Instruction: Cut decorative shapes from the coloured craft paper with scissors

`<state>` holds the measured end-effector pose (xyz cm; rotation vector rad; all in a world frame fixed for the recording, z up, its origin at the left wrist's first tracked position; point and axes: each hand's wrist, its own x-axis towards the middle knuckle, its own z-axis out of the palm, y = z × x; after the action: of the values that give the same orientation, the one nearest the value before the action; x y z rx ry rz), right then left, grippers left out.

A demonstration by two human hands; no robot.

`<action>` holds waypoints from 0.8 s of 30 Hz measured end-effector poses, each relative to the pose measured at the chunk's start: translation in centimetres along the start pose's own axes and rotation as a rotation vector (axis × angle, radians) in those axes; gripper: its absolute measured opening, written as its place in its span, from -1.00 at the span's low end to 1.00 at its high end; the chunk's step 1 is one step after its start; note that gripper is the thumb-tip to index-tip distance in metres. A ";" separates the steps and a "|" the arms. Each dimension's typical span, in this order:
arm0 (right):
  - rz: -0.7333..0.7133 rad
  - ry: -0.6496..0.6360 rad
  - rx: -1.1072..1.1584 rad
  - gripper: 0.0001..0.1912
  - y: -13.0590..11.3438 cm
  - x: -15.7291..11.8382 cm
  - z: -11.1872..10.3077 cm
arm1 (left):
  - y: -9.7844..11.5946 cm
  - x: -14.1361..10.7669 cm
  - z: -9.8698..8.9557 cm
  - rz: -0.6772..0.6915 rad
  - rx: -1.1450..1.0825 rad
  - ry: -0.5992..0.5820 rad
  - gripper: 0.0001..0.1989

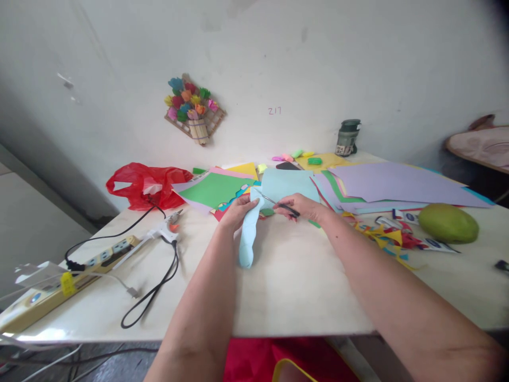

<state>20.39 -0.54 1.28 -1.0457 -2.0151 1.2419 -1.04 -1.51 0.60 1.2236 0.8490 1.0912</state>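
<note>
- L hand (239, 210) up front, fingers clamped on the blue paper strip (248, 228) nr its top — lower end over the worktop (302, 286)
- R hand (298, 206) w/ scissors (289, 209), fingers wrapped round the handles — blades right at strip's top, contact can't tell
- Glue gun (167, 229) left, green fruit (448, 223) right

Between the forearms (209, 286), the tabletop (294, 289) gives passage until scissors (288, 209) and paper strip (247, 239) block it.
</note>
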 end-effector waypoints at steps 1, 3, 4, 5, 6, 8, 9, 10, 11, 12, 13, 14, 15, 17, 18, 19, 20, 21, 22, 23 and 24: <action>-0.005 -0.003 0.000 -0.60 0.0 0.0 0.0 | 0.0 0.0 0.0 -0.015 0.004 0.004 -0.76; -0.012 -0.015 0.009 -0.61 0.1 0.0 -0.1 | 0.1 -0.1 0.0 -0.038 0.010 0.016 -0.77; -0.014 -0.021 0.014 -0.60 0.1 0.0 -0.1 | 0.2 -0.2 -0.1 -0.049 0.015 0.021 -0.77; -0.015 -0.028 0.017 -0.59 0.1 0.0 -0.1 | 0.2 -0.2 -0.1 -0.057 0.020 0.028 -0.77; -0.013 -0.035 0.017 -0.58 0.1 -0.1 -0.1 | 0.2 -0.2 -0.2 -0.062 0.025 0.032 -0.76; -0.007 -0.043 0.010 -0.56 0.0 -0.1 0.0 | 0.2 -0.2 -0.3 -0.067 0.037 0.033 -0.74; -0.002 -0.046 0.006 -0.55 -0.1 -0.1 0.0 | 0.2 -0.2 -0.3 -0.067 0.044 0.031 -0.74; 0.004 -0.046 0.003 -0.54 -0.1 -0.1 0.0 | 0.2 -0.2 -0.3 -0.066 0.053 0.026 -0.74; 0.007 -0.046 0.003 -0.53 -0.2 -0.2 0.1 | 0.1 -0.2 -0.4 -0.067 0.061 0.018 -0.75; 0.009 -0.047 0.005 -0.52 -0.2 -0.2 0.1 | 0.1 -0.2 -0.4 -0.067 0.068 0.007 -0.76; 0.011 -0.050 0.007 -0.52 -0.2 -0.1 0.1 | 0.1 -0.2 -0.4 -0.068 0.074 -0.006 -0.77; 0.014 -0.053 0.009 -0.51 -0.2 -0.1 0.1 | 0.1 -0.2 -0.4 -0.070 0.081 -0.017 -0.78; 0.019 -0.057 0.009 -0.51 -0.1 -0.1 0.1 | 0.1 -0.2 -0.5 -0.073 0.088 -0.027 -0.79; 0.027 -0.064 0.005 -0.51 -0.1 -0.1 0.0 | 0.1 -0.2 -0.6 -0.083 0.107 -0.033 -0.79; 0.028 -0.068 0.003 -0.51 -0.2 -0.1 0.0 | 0.1 -0.2 -0.6 -0.090 0.117 -0.032 -0.79; 0.025 -0.072 0.003 -0.51 -0.3 -0.2 0.0 | 0.2 -0.2 -0.7 -0.097 0.126 -0.031 -0.79; 0.022 -0.075 0.005 -0.51 -0.4 -0.3 0.0 | 0.2 -0.2 -0.8 -0.103 0.132 -0.031 -0.79; 0.022 -0.075 0.006 -0.52 -0.5 -0.4 0.0 | 0.2 -0.3 -0.8 -0.107 0.135 -0.033 -0.79; 0.028 -0.071 0.005 -0.52 -0.7 -0.4 0.0 | 0.2 -0.3 -0.9 -0.110 0.135 -0.035 -0.79; 0.038 -0.065 0.002 -0.53 -0.9 -0.5 0.0 | 0.2 -0.3 -0.9 -0.113 0.135 -0.040 -0.80; 0.050 -0.058 -0.002 -0.53 -1.0 -0.6 0.0 | 0.3 -0.3 -0.9 -0.117 0.134 -0.045 -0.80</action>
<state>20.38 -1.34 2.16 -1.0784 -2.0455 1.3104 -2.05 -1.57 0.67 1.2878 0.9599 0.9213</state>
